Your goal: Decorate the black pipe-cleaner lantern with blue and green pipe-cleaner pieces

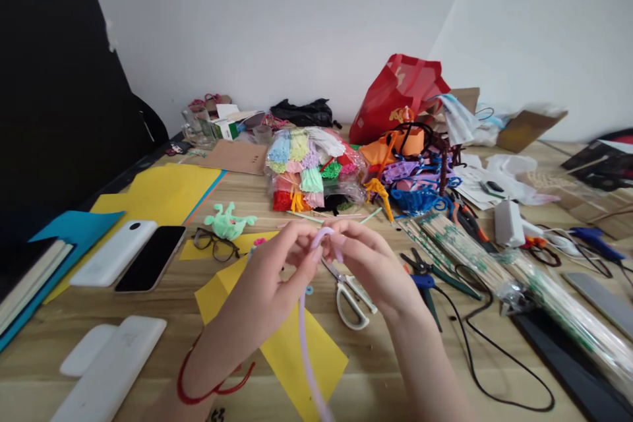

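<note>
A lilac pipe cleaner (303,336) runs up from the bottom edge and bends into a small loop between my hands. My left hand (279,270) pinches it between thumb and fingertips, on the left of the loop. On the other side, the fingertips of my right hand (370,264) are closed on the bent end. Both hands are above the table, close together, partly hiding what lies behind them. White-handled scissors (363,324) lie under my right hand. Beneath my left hand is yellow paper (321,359). A mint-green pipe-cleaner piece (229,221) sits farther off to the left.
Glasses (215,245), a black-screened phone (151,260) and a white phone (113,254) lie left. Bagged pipe cleaners (310,178) stand at the back, near a red bag (395,99). Wrapped sticks (459,250), pliers (467,221) and a black cable (469,349) occupy the right.
</note>
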The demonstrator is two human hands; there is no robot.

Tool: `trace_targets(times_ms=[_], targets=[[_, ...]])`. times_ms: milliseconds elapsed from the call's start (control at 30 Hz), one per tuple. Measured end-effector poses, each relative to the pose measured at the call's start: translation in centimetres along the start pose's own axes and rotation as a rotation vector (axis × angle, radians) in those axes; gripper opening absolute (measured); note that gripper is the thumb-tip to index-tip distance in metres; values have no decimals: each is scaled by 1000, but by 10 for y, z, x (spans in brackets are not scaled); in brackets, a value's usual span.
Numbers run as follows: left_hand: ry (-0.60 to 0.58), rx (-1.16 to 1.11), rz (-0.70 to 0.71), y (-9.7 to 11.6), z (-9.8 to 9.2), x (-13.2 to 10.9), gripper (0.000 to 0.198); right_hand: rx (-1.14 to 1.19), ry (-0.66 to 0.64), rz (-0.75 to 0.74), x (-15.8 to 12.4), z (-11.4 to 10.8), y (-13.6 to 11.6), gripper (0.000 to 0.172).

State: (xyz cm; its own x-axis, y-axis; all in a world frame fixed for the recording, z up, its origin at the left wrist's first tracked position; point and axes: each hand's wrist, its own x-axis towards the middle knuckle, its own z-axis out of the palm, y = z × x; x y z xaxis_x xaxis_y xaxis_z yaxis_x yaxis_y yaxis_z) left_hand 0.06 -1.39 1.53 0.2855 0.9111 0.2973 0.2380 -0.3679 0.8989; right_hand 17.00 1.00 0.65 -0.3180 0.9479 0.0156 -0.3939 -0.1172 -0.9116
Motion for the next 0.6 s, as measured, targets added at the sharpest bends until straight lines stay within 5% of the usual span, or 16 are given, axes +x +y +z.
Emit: trace_targets(times_ms=[100,267,433,600], targets=[[51,92,0,-6,0,3,8,-134,-21,-23,2,1,7,26],[131,453,226,-12,-4,10,14,-387,77,-155,5,-1,15,26],[30,557,402,-19,-15,12,19,-635,-5,-147,6,-12,11,24],[-131,579,396,-19,-29,11,19,-886,-150,-240,2,-21,-1,14]])
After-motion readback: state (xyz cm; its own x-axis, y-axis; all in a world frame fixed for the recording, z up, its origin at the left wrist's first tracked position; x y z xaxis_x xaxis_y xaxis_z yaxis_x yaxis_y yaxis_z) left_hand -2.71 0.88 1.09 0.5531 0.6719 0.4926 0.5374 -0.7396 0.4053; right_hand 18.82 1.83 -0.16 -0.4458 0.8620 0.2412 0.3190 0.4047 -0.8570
